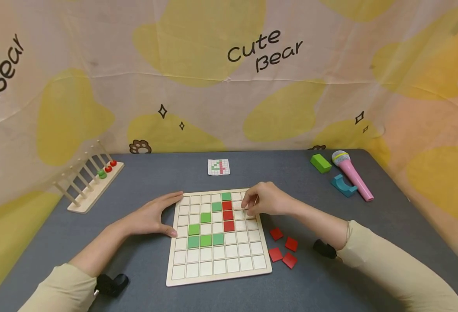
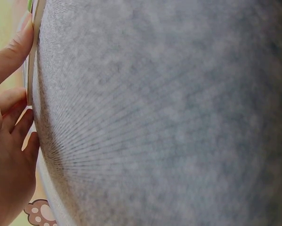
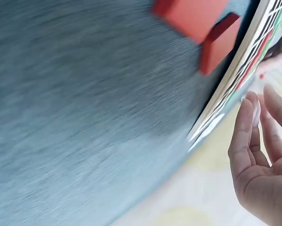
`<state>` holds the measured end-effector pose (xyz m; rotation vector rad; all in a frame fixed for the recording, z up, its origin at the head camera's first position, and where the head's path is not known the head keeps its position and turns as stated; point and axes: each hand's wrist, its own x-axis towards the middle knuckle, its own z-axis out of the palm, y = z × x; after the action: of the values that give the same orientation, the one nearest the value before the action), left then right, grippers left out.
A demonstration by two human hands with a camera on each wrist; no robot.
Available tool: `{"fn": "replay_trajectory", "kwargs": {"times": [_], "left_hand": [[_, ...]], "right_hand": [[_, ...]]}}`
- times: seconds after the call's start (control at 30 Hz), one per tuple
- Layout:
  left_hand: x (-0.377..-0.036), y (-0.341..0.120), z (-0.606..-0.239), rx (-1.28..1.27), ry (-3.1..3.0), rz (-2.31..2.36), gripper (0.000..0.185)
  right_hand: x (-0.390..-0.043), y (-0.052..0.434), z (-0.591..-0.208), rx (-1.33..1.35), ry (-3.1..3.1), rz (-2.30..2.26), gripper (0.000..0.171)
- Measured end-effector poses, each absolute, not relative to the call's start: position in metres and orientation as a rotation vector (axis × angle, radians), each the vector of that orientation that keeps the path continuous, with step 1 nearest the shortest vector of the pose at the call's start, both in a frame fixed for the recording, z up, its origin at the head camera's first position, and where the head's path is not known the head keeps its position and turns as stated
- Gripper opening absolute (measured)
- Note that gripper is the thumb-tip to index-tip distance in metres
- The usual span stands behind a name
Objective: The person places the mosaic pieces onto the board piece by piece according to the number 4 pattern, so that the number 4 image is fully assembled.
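A wooden grid board (image 1: 221,264) lies at the table's centre with green tiles (image 1: 205,240) in a stepped shape and a column of red tiles (image 1: 227,215). My left hand (image 1: 155,214) rests flat against the board's left edge (image 2: 35,70), fingers straight. Over the board's upper right my right hand (image 1: 260,201) arches, its fingertips down on the cells just right of the red column. In the right wrist view its fingers (image 3: 246,136) look loosely straight and no tile shows between them. Several loose red tiles (image 1: 283,251) lie right of the board (image 3: 235,80).
A small pattern card (image 1: 218,167) lies behind the board. A wooden peg rack (image 1: 90,180) with red and green beads stands at the far left. At the far right are a green block (image 1: 320,163), a pink toy microphone (image 1: 351,173) and a teal block (image 1: 343,185). Printed cloth surrounds the table.
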<state>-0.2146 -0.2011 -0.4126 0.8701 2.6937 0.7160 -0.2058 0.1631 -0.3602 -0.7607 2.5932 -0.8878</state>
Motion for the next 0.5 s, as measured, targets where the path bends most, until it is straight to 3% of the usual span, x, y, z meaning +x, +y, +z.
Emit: {"fn": "replay_trajectory", "kwargs": {"times": [0.5], "left_hand": [[-0.214, -0.201, -0.412, 0.874, 2.692, 0.715, 0.111]], "right_hand": [[-0.211, 0.216, -0.371, -0.747, 2.444, -0.878, 0.018]]}}
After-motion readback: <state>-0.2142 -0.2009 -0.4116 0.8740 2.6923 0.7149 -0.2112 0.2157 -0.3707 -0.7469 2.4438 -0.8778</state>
